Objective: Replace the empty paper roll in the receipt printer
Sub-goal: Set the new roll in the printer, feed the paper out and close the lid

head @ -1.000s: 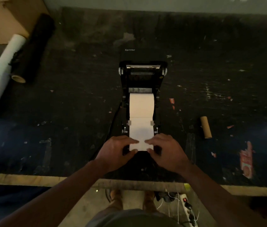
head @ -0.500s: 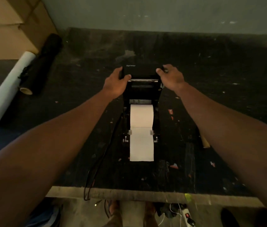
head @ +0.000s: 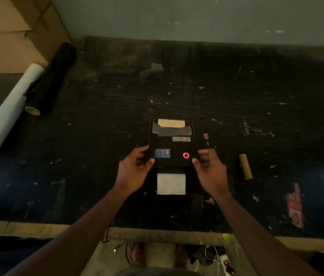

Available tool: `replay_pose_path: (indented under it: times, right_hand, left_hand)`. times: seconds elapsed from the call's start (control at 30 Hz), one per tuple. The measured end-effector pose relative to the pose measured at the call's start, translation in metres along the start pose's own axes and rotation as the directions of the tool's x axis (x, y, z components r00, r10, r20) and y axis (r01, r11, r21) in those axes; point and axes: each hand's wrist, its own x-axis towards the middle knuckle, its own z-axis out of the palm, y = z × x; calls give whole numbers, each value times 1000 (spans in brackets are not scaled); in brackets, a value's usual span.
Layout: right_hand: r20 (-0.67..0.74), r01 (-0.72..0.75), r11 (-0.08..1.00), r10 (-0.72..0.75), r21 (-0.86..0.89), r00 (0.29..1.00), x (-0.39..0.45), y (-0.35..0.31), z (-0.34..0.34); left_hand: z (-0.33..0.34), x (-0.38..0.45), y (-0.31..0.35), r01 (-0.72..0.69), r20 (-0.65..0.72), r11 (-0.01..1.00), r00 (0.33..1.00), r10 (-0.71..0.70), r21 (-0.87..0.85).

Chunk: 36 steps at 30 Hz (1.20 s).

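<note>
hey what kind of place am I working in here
Probably a stockroom or packing area: a scuffed black worktable holds a receipt printer, a cardboard box stands in the corner, and wrap rolls lie beside it.

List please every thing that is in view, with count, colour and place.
printer: 1, black, table centre, lid down, red light on
paper: 1 strip, white, out of printer front
empty core: 1, brown, right of printer
white roll: 1, far left
black roll: 1, beside white roll
boxes: brown, top left
red label: 1, right
table: 1, black
left hand: fingers at printer's left side
right hand: fingers at printer's right side
</note>
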Motion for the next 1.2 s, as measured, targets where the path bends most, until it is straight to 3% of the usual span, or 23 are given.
replay_pose_path:
  times: [0.23,0.67,1.2]
  right_hand:
    - [-22,-58,994,61,97,998,-20,16,17]
    - [66,-172,969,163,177,984,-22,27,24]
    - [46,-232,965,227,127,973,-26,22,29]
  left_hand:
    - [23,-18,-19,82,-67,986,993,-93,-143]
    - [32,-19,-25,125,-63,979,989,-136,-161]
    - [28,-12,-31,151,-7,979,988,-154,-138]
